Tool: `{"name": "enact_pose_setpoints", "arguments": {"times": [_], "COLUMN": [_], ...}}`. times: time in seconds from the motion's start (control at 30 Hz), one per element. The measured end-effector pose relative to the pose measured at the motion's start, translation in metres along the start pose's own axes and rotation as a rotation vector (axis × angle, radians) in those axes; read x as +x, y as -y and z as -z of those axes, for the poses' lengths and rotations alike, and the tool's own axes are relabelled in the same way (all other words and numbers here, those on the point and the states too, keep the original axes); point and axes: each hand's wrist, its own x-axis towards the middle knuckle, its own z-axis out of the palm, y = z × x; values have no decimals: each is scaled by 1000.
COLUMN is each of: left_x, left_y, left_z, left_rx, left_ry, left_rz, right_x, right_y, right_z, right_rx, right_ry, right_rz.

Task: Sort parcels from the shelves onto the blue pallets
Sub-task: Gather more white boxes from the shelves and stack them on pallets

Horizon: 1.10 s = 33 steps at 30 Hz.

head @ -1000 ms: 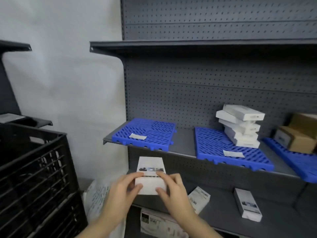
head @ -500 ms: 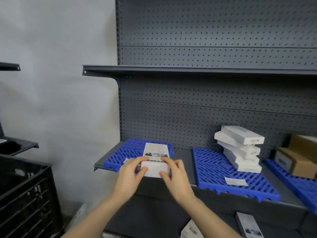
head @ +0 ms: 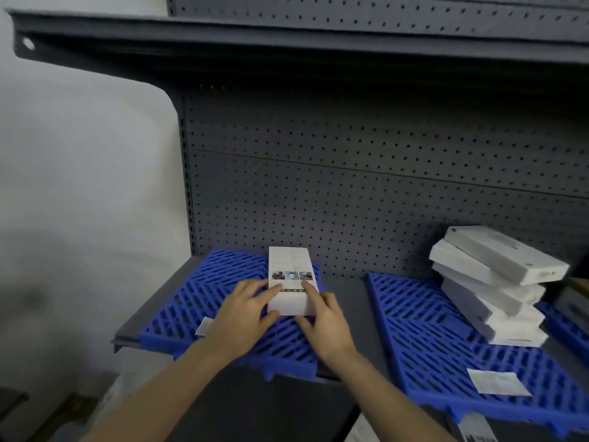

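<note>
A white parcel box (head: 289, 279) with a printed picture strip lies lengthwise over the left blue pallet (head: 204, 298) on the grey shelf. My left hand (head: 242, 314) holds its near left side, fingers on top and thumb under the near edge. My right hand (head: 325, 320) holds the near right side the same way. Whether the box rests fully on the pallet cannot be told. A second blue pallet (head: 424, 339) to the right carries a leaning stack of white boxes (head: 490, 282).
A white label (head: 495, 382) lies on the front of the right pallet, and another label (head: 204, 325) shows by my left wrist. A dark shelf (head: 287, 43) overhangs above. A third blue pallet edge (head: 567, 327) shows at far right. A pegboard back panel stands behind.
Both hands carried the white box up and forward from below the shelf onto the left blue pallet. The view moved closer to the shelf.
</note>
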Motion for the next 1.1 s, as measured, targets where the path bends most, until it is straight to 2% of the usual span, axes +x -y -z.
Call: {"name": "enact_pose_setpoints", "arguments": {"times": [0.17,0.37,0.47,0.57,0.83,1.1], "left_x": [11,-7,-28,-57,-161,-234], "left_y": [0,-32,-67,-113,-209,-215], "left_z": [-8,3,13,17,-32,-142], "left_rx": [-14,-35,-101,-180,-312,-438], "left_ry": [5,-90,-156,-153,-1,241], "left_rz": [46,60,16,-3,-15,168], "right_x": [19,-17,-54,-100,-240,-322], "right_y": [-4,-5,-8,-15,-87,-190], "right_z": [0,20,40,61,72,12], "right_rx": [-2,60,51,67,157,127], "right_ry": [85,-45,-101,-122,-140,-7], "right_rz": [-73,7,51,57,-78,-321]}}
